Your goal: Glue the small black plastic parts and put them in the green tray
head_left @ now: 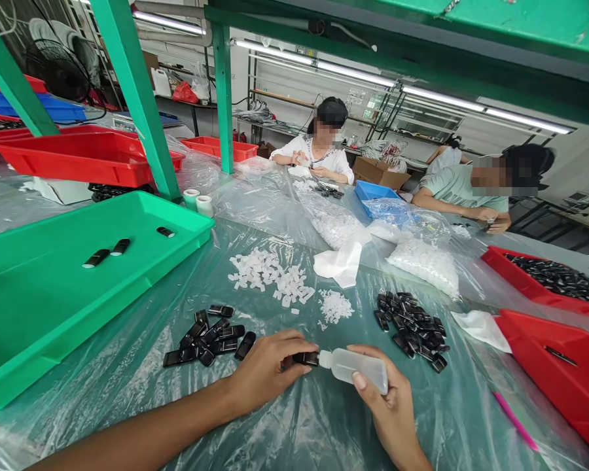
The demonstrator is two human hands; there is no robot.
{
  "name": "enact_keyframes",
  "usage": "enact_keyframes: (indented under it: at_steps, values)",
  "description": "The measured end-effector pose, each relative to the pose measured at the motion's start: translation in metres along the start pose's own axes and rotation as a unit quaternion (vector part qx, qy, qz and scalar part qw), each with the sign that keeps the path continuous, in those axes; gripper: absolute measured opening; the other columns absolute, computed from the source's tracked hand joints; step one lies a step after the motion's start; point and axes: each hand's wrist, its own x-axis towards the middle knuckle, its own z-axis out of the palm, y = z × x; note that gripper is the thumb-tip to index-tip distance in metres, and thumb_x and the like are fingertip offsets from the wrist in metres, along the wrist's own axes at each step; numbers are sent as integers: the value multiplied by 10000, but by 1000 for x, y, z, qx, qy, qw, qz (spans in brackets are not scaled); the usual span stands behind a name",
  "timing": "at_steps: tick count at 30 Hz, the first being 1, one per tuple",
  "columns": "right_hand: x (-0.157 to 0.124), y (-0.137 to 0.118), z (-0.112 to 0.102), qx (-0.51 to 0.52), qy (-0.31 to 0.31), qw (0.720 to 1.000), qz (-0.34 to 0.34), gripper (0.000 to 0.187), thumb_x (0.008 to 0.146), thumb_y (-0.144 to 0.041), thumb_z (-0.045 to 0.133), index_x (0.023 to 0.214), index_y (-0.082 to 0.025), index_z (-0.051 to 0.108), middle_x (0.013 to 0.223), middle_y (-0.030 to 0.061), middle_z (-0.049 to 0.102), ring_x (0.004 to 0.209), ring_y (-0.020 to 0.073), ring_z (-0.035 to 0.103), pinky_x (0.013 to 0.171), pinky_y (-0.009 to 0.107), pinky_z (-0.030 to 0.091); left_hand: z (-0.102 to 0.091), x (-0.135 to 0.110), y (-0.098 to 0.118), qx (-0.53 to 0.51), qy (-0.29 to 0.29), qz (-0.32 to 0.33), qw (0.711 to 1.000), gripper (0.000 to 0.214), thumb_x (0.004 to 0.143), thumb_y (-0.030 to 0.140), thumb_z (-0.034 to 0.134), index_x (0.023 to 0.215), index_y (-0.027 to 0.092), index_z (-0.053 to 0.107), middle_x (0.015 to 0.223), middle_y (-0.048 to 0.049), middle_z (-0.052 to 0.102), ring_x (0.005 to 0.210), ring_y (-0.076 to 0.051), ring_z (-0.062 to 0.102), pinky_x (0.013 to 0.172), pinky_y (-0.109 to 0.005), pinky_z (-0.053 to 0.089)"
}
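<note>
My left hand [275,366] pinches a small black glossy plastic piece [306,358] between thumb and fingers. Wrapped round a translucent white squeeze bottle [358,367], my right hand [385,392] keeps it lying sideways. The bottle's nozzle end points left and meets, or nearly meets, the end of the black piece. Left of my hands is a loose pile of similar black pieces [211,335], and a larger black pile [412,324] lies to the right. Beyond my hands are small white translucent parts [269,271] and a heap of finer white bits [334,306].
A green tray [73,307] with 3 black pieces stands at left. Red trays [554,379] line the right edge. Bags of white parts [425,261], a white cloth [338,263] and a blue tray [373,196] lie farther back. Co-workers [319,147] sit across the table. Green posts [223,98] rise behind.
</note>
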Motion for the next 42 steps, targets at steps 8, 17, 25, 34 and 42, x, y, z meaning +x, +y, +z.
enact_keyframes:
  at_steps: [8,17,25,34,42]
  values:
    - [-1,2,-1,-15,-17,1000,-4,294,742,-406,634,946,-196,624,825,47,628,624,154,534,511,208,416,0,-1,1,11,3,-2,1000,254,805,190,605,1049,262,607,959,-17,600,696,-133,570,570,-211,425]
    - [-3,-6,3,-15,0,1000,-4,283,727,-410,641,907,-193,627,811,40,624,627,150,529,518,205,414,1,-2,1,16,2,-1,1000,246,813,191,595,1043,278,600,954,-12,591,691,-129,555,552,-196,408]
    - [-3,-6,4,2,6,1000,15,309,717,-436,645,916,-199,631,797,39,615,612,144,518,511,198,406,1,-2,3,12,-4,-9,1000,188,802,203,604,982,257,594,889,4,615,571,-99,477,511,-184,347]
    - [-2,-6,7,30,8,999,32,359,689,-471,658,901,-182,636,803,69,622,625,177,551,515,222,435,3,-5,3,25,-12,-40,999,234,782,231,604,1015,244,585,709,21,617,490,-100,445,460,-186,282]
    - [0,-7,8,34,9,999,6,343,692,-463,663,891,-185,639,756,63,624,606,187,561,509,236,450,0,-3,6,25,-12,-11,1000,298,799,265,598,1096,284,604,930,-11,680,603,-134,557,528,-202,405]
